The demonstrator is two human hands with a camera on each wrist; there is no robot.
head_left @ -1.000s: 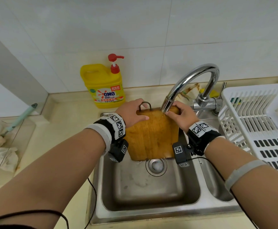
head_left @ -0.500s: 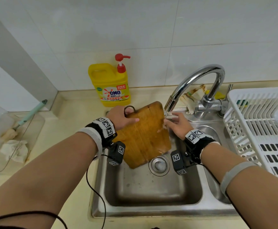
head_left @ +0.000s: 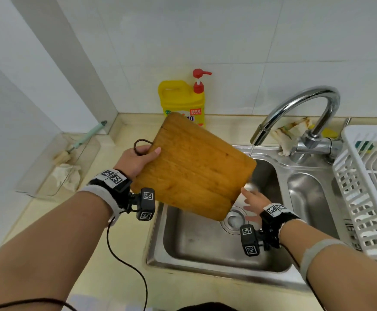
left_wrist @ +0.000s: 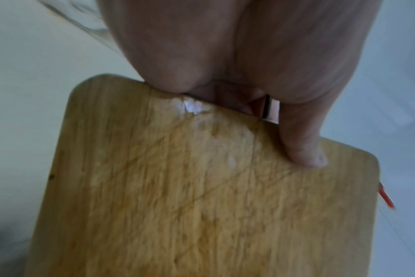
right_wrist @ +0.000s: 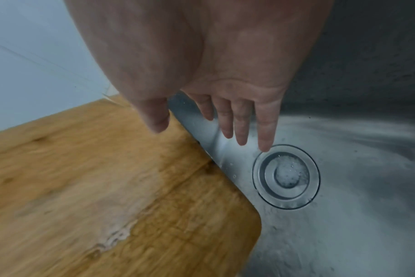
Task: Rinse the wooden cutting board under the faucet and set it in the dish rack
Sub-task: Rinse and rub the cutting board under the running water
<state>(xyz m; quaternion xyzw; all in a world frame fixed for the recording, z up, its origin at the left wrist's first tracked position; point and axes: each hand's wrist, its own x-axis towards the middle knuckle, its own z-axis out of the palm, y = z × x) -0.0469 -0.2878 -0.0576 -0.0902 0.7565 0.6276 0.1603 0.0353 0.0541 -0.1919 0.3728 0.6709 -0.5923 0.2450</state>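
The wooden cutting board (head_left: 192, 167) (left_wrist: 190, 196) (right_wrist: 102, 187) is lifted above the left part of the sink (head_left: 205, 243), tilted, wet on its face. My left hand (head_left: 138, 160) (left_wrist: 249, 75) grips its edge by the cord loop (head_left: 141, 145), thumb on top. My right hand (head_left: 253, 204) (right_wrist: 216, 97) hangs free beside the board's lower right corner, fingers spread straight over the drain (head_left: 235, 218) (right_wrist: 286, 177), holding nothing. The chrome faucet (head_left: 295, 113) runs a thin stream of water (head_left: 251, 150) just past the board's right corner. The white dish rack (head_left: 371, 189) stands at the right.
A yellow detergent bottle (head_left: 183, 97) with a red pump stands against the wall behind the board. A rag (head_left: 293, 131) lies behind the faucet base. A small second basin (head_left: 306, 198) lies between the sink and the rack. A brush (head_left: 86, 136) and cloth sit at the left.
The left hand has lifted the board up and leftward out from under the spout. The right hand let go of the board's edge and dropped, open, over the drain.
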